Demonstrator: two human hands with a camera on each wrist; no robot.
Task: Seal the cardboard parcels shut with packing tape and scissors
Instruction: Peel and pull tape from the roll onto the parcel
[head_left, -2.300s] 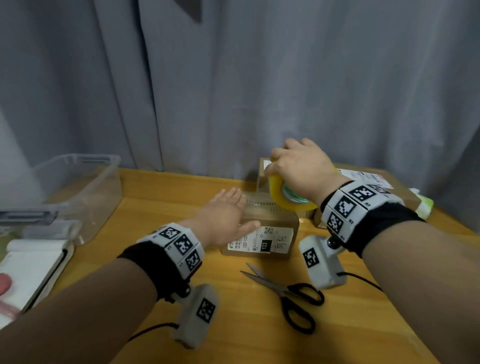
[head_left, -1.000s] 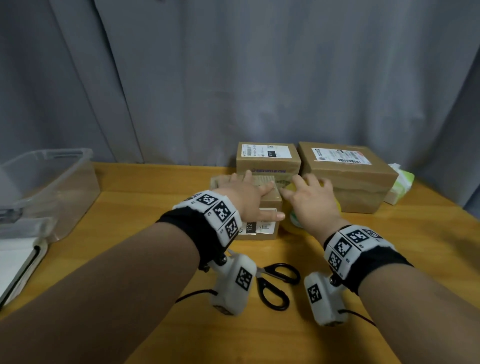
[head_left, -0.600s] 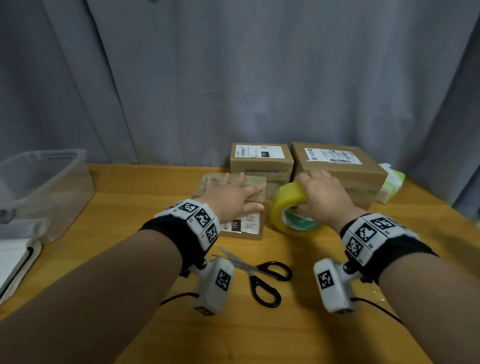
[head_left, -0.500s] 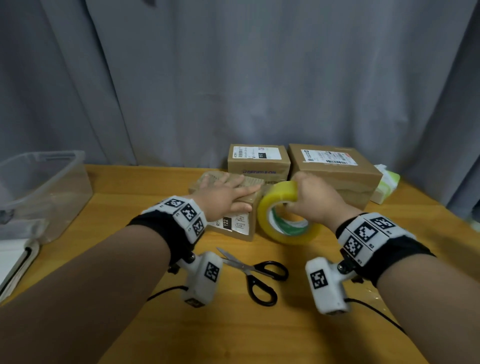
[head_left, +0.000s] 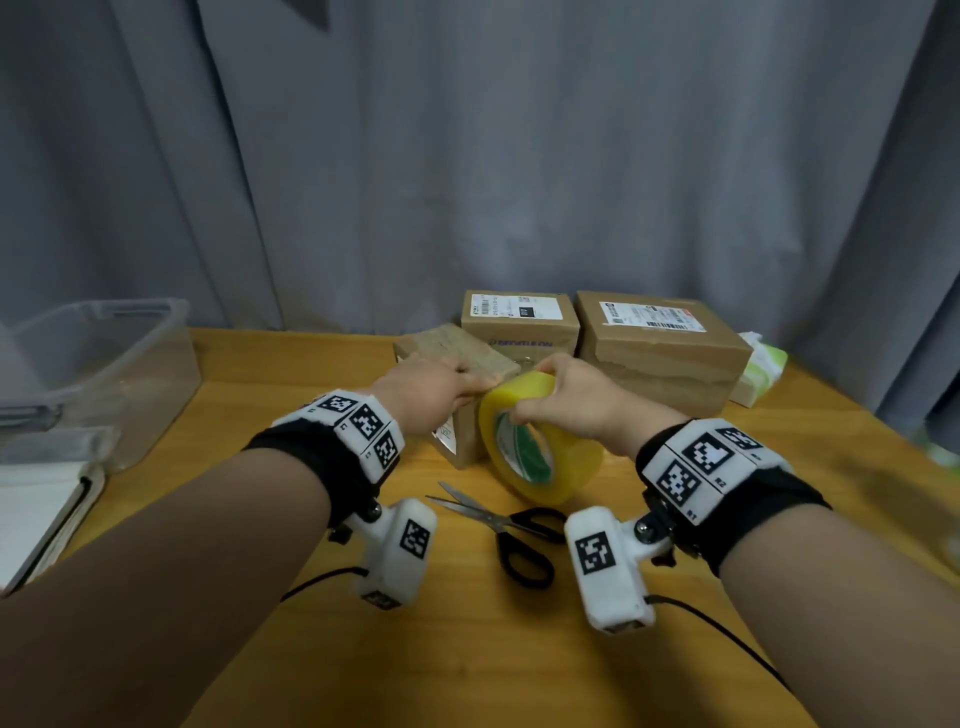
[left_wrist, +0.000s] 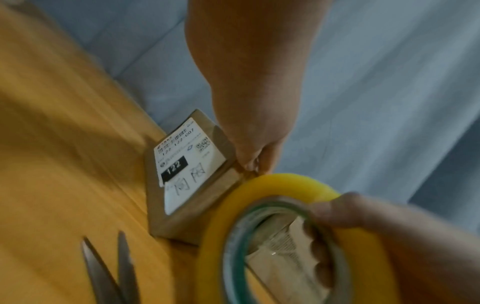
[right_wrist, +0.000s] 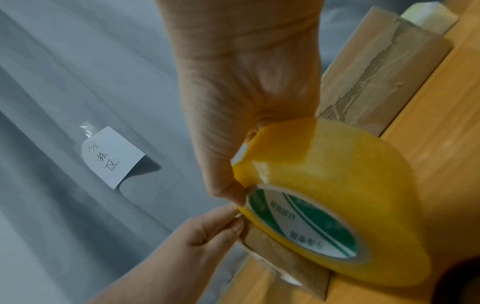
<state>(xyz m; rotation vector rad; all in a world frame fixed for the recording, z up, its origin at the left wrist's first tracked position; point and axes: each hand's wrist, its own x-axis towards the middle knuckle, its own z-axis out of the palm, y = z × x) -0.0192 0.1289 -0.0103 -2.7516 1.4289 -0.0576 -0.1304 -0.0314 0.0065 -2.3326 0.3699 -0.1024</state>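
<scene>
A small cardboard parcel with a white label stands on the wooden table, one corner turned toward me. My left hand holds its top right corner with curled fingers, thumb and forefinger pinching right beside the tape. My right hand grips the yellow tape roll upright against that corner, fingers inside the core and thumb outside. Black-handled scissors lie partly open on the table just in front. I cannot make out a loose tape end.
Two larger labelled parcels stand at the back against the grey curtain. A green and white packet lies right of them. A clear plastic bin and a white notebook are at the left.
The small parcel has turned further, corner toward me. My left hand went from lying flat on top to holding the right corner. The roll moved up against that corner.
</scene>
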